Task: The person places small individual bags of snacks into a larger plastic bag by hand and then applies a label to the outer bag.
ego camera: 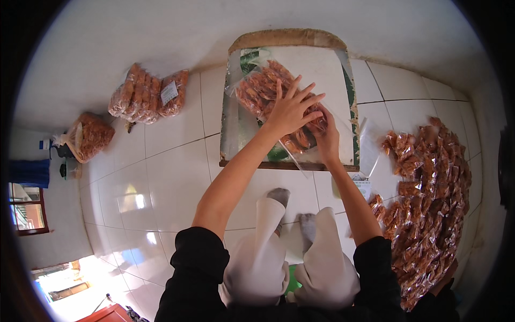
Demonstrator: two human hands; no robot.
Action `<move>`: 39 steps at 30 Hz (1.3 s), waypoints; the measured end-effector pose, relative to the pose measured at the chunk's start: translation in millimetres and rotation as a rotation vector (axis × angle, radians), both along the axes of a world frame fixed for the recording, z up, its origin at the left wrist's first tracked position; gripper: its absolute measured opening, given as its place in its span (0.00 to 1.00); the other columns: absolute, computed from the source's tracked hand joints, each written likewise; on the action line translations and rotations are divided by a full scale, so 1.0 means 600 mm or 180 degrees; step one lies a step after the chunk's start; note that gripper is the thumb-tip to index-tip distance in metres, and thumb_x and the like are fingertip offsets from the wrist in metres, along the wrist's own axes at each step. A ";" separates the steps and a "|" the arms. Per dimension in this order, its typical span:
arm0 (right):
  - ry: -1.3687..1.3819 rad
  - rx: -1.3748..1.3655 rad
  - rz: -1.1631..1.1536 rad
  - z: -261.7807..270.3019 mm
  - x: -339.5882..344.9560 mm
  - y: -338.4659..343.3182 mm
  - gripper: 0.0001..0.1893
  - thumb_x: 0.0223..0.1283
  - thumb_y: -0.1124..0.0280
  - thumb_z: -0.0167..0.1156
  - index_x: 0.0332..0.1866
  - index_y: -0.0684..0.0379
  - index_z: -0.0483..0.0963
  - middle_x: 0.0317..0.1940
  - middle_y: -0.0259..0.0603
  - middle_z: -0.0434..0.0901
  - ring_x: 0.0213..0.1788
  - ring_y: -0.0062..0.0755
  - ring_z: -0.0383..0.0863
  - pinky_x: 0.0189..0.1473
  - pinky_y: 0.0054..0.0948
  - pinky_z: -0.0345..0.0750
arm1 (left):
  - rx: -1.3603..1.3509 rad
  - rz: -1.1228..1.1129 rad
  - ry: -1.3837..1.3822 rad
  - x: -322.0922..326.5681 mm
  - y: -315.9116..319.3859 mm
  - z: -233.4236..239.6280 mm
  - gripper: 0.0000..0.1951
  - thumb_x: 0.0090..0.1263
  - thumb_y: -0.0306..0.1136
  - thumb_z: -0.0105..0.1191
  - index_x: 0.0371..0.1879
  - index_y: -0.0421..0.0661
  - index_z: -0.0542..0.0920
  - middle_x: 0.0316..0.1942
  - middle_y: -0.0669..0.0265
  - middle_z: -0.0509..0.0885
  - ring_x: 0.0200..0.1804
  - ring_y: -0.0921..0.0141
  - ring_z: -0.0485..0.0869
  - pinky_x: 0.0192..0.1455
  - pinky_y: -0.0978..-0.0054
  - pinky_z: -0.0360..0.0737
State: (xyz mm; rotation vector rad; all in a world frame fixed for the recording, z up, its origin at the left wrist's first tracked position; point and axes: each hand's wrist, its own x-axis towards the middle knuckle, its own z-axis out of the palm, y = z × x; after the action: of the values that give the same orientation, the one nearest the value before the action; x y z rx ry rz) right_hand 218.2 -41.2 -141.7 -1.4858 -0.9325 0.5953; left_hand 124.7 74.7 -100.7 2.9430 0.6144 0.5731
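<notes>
A large clear plastic bag of small packets of reddish-brown snacks [255,90] lies slanted on a low table with a worn white and green top [326,64]. Spread flat across the bag, my left hand [290,106] presses on its upper side with fingers apart. My right hand [326,135] cups the lower right end of the bag, its fingers curled around a packet there. Part of the bag is hidden under both hands. A thin clear plastic edge sticks out past the table's near rim.
Many small snack packets [430,201] cover the tiled floor at right, where another person's arm [444,277] reaches in. Clear plastic sheets [368,149] lie beside the table. Filled bags [139,94] stand along the wall at left, near a tied bag [92,137].
</notes>
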 end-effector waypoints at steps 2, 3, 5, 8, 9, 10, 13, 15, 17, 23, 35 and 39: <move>-0.0832 0.0041 -0.0269 -0.009 0.004 0.007 0.30 0.50 0.79 0.63 0.61 0.60 0.63 0.58 0.49 0.65 0.51 0.42 0.73 0.53 0.31 0.74 | 0.0074 -0.0090 -0.0020 0.006 -0.006 0.003 0.24 0.68 0.56 0.38 0.61 0.66 0.68 0.68 0.70 0.60 0.72 0.63 0.50 0.66 0.35 0.34; -0.1635 0.0116 -0.0507 -0.012 -0.001 0.012 0.31 0.48 0.80 0.63 0.61 0.60 0.63 0.56 0.49 0.64 0.49 0.44 0.73 0.53 0.31 0.74 | 0.0177 -0.0148 -0.0011 0.003 -0.005 0.001 0.23 0.68 0.56 0.39 0.60 0.65 0.70 0.67 0.70 0.61 0.72 0.64 0.51 0.66 0.35 0.34; -0.1977 -0.0190 -0.0751 -0.017 -0.016 0.011 0.33 0.46 0.80 0.65 0.61 0.60 0.63 0.53 0.49 0.63 0.48 0.44 0.71 0.53 0.32 0.74 | 0.0160 -0.0190 -0.0030 -0.001 -0.006 -0.004 0.22 0.67 0.55 0.41 0.59 0.64 0.71 0.67 0.70 0.62 0.71 0.64 0.51 0.66 0.35 0.34; -0.1425 -0.0336 -0.0824 -0.025 -0.013 0.009 0.36 0.42 0.78 0.67 0.62 0.58 0.63 0.48 0.48 0.62 0.49 0.43 0.69 0.51 0.32 0.73 | 0.0153 -0.0270 -0.0092 0.004 -0.007 -0.006 0.21 0.67 0.53 0.44 0.57 0.63 0.73 0.66 0.70 0.64 0.71 0.65 0.53 0.66 0.35 0.34; -0.0497 -0.0165 -0.0592 -0.023 -0.011 0.008 0.37 0.41 0.77 0.69 0.62 0.57 0.63 0.47 0.48 0.62 0.50 0.41 0.68 0.50 0.32 0.72 | 0.0152 -0.0259 -0.0093 0.004 -0.007 -0.007 0.20 0.66 0.52 0.45 0.56 0.63 0.73 0.65 0.70 0.64 0.71 0.66 0.54 0.66 0.35 0.34; -0.0507 -0.0164 -0.0619 -0.021 -0.010 0.002 0.37 0.41 0.77 0.69 0.62 0.57 0.63 0.47 0.48 0.62 0.50 0.41 0.68 0.50 0.32 0.72 | 0.0154 -0.0286 -0.0104 0.003 -0.006 -0.008 0.20 0.66 0.52 0.45 0.56 0.63 0.73 0.65 0.70 0.64 0.71 0.66 0.54 0.66 0.35 0.34; -0.1261 -0.0083 -0.0654 -0.006 0.004 -0.044 0.37 0.42 0.74 0.70 0.62 0.55 0.64 0.48 0.47 0.62 0.48 0.37 0.69 0.47 0.29 0.73 | 0.0234 -0.0267 -0.0056 0.001 -0.005 -0.007 0.20 0.66 0.50 0.47 0.56 0.63 0.73 0.65 0.70 0.65 0.70 0.66 0.54 0.65 0.34 0.34; -0.1208 -0.0378 -0.0267 0.005 0.026 -0.095 0.37 0.44 0.71 0.71 0.63 0.54 0.64 0.51 0.45 0.62 0.46 0.35 0.70 0.45 0.28 0.72 | 0.0423 -0.0164 0.0017 -0.001 -0.006 -0.004 0.20 0.65 0.50 0.47 0.57 0.63 0.72 0.64 0.70 0.65 0.70 0.66 0.54 0.64 0.32 0.35; -0.1019 -0.0424 -0.0457 0.020 0.065 -0.154 0.32 0.46 0.71 0.69 0.60 0.53 0.67 0.51 0.43 0.64 0.46 0.34 0.70 0.45 0.28 0.72 | 0.0407 -0.0200 -0.0066 0.016 -0.029 0.015 0.22 0.65 0.49 0.48 0.58 0.64 0.71 0.65 0.70 0.64 0.71 0.66 0.54 0.62 0.30 0.35; -0.1203 -0.0814 -0.1397 0.036 0.203 -0.371 0.16 0.54 0.73 0.63 0.50 0.55 0.75 0.47 0.42 0.70 0.45 0.33 0.72 0.44 0.27 0.73 | -0.0240 -0.1254 -0.0328 0.147 -0.166 0.099 0.23 0.65 0.46 0.49 0.61 0.61 0.68 0.65 0.68 0.63 0.71 0.64 0.53 0.66 0.36 0.39; -0.0894 -0.2053 -0.2441 -0.202 0.132 -0.602 0.16 0.57 0.75 0.57 0.52 0.62 0.69 0.45 0.48 0.69 0.42 0.42 0.73 0.46 0.34 0.73 | -0.3141 -0.0913 0.0749 0.244 -0.526 -0.226 0.30 0.62 0.36 0.55 0.61 0.38 0.60 0.55 0.47 0.67 0.58 0.50 0.66 0.62 0.60 0.64; -0.0552 -0.2264 -0.2566 -0.202 0.117 -0.575 0.17 0.59 0.73 0.56 0.54 0.63 0.68 0.46 0.51 0.68 0.45 0.43 0.72 0.48 0.35 0.71 | -0.3069 0.0032 0.0617 0.235 -0.591 -0.268 0.33 0.60 0.34 0.56 0.61 0.35 0.56 0.53 0.44 0.67 0.56 0.50 0.66 0.60 0.57 0.64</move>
State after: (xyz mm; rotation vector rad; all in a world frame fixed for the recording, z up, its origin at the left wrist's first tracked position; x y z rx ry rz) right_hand 288.1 -386.3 -262.9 -2.3874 -0.1572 0.1869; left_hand 266.0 -279.9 -261.5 2.0782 0.6686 -0.0420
